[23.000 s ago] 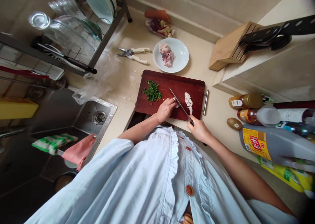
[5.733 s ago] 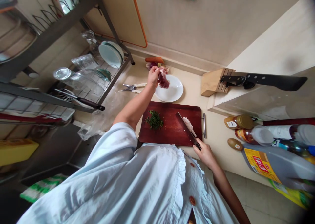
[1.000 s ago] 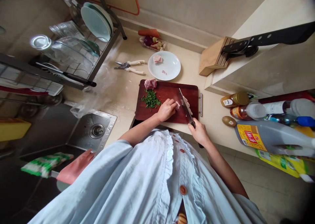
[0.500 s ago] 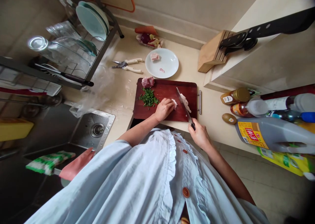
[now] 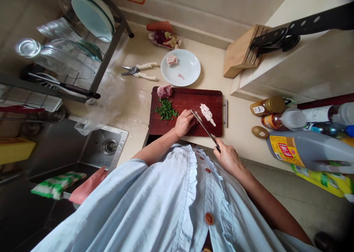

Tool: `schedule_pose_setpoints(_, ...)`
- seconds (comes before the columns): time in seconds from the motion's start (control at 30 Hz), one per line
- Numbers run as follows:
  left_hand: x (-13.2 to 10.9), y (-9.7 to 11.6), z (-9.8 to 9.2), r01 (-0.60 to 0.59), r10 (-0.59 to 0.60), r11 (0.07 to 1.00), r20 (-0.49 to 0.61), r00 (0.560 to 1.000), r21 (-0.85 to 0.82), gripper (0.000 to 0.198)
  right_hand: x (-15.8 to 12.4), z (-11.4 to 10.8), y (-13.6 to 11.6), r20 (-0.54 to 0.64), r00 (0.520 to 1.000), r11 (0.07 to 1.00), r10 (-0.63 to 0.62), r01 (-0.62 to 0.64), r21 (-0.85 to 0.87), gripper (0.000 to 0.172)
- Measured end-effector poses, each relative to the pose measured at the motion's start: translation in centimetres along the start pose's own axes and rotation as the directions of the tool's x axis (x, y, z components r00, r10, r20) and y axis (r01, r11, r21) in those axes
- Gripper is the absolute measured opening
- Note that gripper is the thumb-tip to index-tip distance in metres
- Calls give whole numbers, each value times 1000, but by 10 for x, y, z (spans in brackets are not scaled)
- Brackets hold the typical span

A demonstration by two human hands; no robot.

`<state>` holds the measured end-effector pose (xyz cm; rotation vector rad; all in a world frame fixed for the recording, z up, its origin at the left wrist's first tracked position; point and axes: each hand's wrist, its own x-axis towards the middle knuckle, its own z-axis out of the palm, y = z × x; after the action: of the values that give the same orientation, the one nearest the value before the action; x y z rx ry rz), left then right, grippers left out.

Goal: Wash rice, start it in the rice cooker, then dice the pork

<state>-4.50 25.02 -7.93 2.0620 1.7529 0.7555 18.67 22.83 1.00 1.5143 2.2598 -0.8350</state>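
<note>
On the dark red cutting board [image 5: 188,97], my left hand [image 5: 184,123] has its fingers bent and pressed on a small pale piece of fatty meat, now mostly hidden by the fingers and blade. My right hand [image 5: 228,157] grips the handle of a kitchen knife [image 5: 205,128]; its blade lies right beside my left fingertips. To the right of the blade is a strip of chopped pale meat [image 5: 207,114]. Chopped green stalks [image 5: 166,110] form a heap on the board's left, with a pinkish chunk of raw meat [image 5: 165,91] above them at the corner.
Behind the board are a white plate [image 5: 190,75] with meat on it, pliers-like shears [image 5: 138,70] and a tray of vegetables [image 5: 165,39]. A knife block [image 5: 240,52] and several bottles stand to the right. At left are a sink [image 5: 94,145] and dish rack [image 5: 107,56].
The knife has moved left, away from the chopped pale meat and up against my left fingers. That chopped meat now shows fully. My left hand stays nearly in place.
</note>
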Motion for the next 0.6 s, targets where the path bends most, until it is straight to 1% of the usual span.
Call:
schedule_pose_setpoints(0.1, 1, -1, 0, 9, -9, 1000, 6, 1000, -7, 14, 27, 1, -11, 4, 1000, 1000, -22, 22, 22, 32)
schedule_pose_setpoints(0.2, 1, -2, 0, 13, -13, 1000, 0, 1000, -24, 14, 46, 5, -19, -34, 999, 999, -39, 40, 33, 34)
schedule_pose_setpoints(0.27, 1, -2, 1, 13, -13, 1000, -11, 1000, -24, 14, 44, 8, -18, -35, 999, 999, -41, 42, 28, 36)
schedule_pose_setpoints(0.37, 0, -3, 2, 12, -13, 1000, -21, 1000, -4, 14, 29, 14, -11, 8, 1000, 1000, -9, 8, 18, 34)
schedule_pose_setpoints(0.43, 0, -4, 2, 9, -9, 1000, -18, 1000, 3, 15, 29, 16, -11, 8, 1000, 1000, 10, -11, 13, 35)
schedule_pose_setpoints(0.5, 0, -4, 2, 5, -4, 1000, -19, 1000, 7, 16, 40, 14, -17, -22, 1000, 1000, -7, 8, 26, 36)
schedule_pose_setpoints(0.6, -1, -3, 2, 4, -3, 1000, -41, 999, 22, 17, 64, 5, -25, -57, 997, 994, -47, 52, 92, 33)
